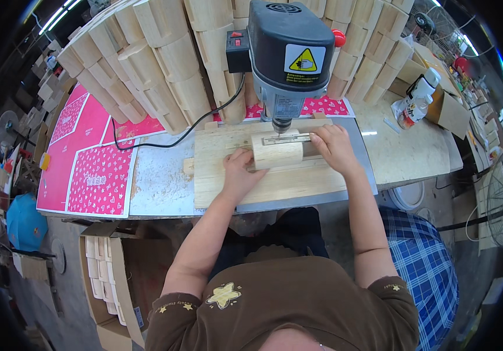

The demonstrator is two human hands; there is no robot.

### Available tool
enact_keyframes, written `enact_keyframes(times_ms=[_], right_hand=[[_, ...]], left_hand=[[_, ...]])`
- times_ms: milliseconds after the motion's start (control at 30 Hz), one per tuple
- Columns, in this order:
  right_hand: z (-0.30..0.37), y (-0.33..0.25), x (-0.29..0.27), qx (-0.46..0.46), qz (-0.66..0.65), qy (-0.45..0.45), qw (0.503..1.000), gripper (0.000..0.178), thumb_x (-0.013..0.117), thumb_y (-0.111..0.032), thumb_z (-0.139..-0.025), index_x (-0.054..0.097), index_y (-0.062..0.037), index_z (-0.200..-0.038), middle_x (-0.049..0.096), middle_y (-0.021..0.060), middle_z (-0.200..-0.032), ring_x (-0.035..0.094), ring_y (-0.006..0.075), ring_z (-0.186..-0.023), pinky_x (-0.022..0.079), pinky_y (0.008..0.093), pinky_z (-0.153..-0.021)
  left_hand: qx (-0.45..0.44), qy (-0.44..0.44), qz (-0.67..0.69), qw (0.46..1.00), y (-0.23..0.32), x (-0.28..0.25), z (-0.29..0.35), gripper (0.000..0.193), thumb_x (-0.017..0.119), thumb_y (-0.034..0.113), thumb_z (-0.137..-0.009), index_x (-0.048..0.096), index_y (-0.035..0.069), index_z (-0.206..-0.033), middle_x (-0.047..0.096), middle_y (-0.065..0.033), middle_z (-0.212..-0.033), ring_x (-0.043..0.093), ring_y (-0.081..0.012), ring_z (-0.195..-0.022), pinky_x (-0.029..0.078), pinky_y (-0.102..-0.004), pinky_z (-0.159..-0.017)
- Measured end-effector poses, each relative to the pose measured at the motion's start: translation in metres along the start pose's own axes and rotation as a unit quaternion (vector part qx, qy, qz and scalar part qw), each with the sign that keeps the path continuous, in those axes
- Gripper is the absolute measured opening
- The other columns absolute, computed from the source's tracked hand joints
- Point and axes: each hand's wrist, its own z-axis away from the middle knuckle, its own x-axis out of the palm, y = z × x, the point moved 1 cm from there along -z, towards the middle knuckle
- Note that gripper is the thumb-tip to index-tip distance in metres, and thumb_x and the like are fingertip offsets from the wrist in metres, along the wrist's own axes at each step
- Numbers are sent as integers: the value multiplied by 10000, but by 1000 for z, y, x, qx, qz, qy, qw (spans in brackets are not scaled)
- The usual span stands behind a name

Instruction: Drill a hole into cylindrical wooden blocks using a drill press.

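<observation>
A rounded pale wooden block [277,157] lies on a flat wooden board [222,190], under the chuck [282,124] of a small black drill press [291,50]. Along the block's top runs a narrow metal strip [283,140], its exact kind unclear. My left hand [239,174] grips the block's left end, fingers behind and thumb in front. At the other end, my right hand [334,147] has its fingers closed at the strip's right tip, beside the block. Whether the drill bit touches the block cannot be made out.
Tall stacks of similar wooden pieces [166,58] stand behind the drill press. Its black cable [175,142] curves over the pink sheet [100,181] on the left. Bottles [418,99] stand far right. A carton [124,281] of wooden pieces sits on the floor at lower left.
</observation>
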Motion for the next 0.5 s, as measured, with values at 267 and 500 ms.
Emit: enact_keyframes(times_ms=[267,500], right_hand=[[11,-19,9,-57,48,28,997,170,588,-245,-813,568,-78,-795,537,72,-761,513,265,-786,376,385,-773],[29,-13,-7,-61,78,8,995,206,619,-263,-776,575,-64,-807,540,75,-768,515,270,-796,383,381,-802]], left_hand=[[-109,1,116,987,-18,-85,36,276,718,24,-580,654,38,-848,504,-18,-702,486,-121,-631,400,-236,-589],[-299,32,307,903,-25,-154,56,182,743,77,-684,638,-28,-789,587,-20,-685,517,-71,-553,407,-194,-518]])
